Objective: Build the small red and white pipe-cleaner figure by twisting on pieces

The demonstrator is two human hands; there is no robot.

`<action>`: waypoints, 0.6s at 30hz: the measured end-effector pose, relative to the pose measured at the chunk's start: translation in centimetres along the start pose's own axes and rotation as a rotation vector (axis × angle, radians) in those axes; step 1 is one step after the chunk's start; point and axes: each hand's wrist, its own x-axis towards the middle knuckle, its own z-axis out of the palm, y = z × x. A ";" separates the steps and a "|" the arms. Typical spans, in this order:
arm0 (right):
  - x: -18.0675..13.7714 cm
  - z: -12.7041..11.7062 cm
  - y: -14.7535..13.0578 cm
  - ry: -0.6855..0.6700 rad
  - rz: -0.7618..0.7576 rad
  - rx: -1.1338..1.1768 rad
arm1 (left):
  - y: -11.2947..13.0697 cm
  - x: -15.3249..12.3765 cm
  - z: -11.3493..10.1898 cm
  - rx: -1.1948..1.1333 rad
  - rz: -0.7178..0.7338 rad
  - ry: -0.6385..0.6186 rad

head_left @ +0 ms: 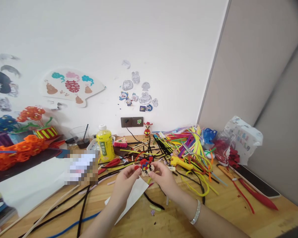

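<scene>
Between both hands, above the middle of the wooden table, is a small pipe-cleaner figure in red, blue, yellow and white. My left hand pinches its left side, where a red part shows by the fingertips. On the opposite side, my right hand grips the figure with thumb and fingers; a silver bracelet circles that wrist. Beneath the hands lies a sheet of white paper. Against the wall stands a similar figure with a red hat. My fingertips partly cover the held figure.
Colourful pipe cleaners are heaped at the back right, near a yellow glue gun. A yellow drink bottle and a plastic cup stand back left. Orange pipe-cleaner flowers lie far left. A dark tablet-like slab lies right.
</scene>
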 end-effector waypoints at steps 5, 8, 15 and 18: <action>-0.1 0.1 0.0 0.010 -0.002 -0.016 | -0.2 0.0 0.1 -0.029 0.001 0.001; 0.0 0.2 0.4 0.011 -0.003 -0.014 | -0.3 -0.1 0.1 -0.046 0.002 0.009; 0.0 0.2 0.7 0.000 -0.008 0.002 | -0.2 -0.3 0.5 -0.126 -0.021 0.023; 0.1 0.2 0.7 0.053 -0.026 0.002 | -0.1 -0.6 1.1 -0.190 -0.031 0.062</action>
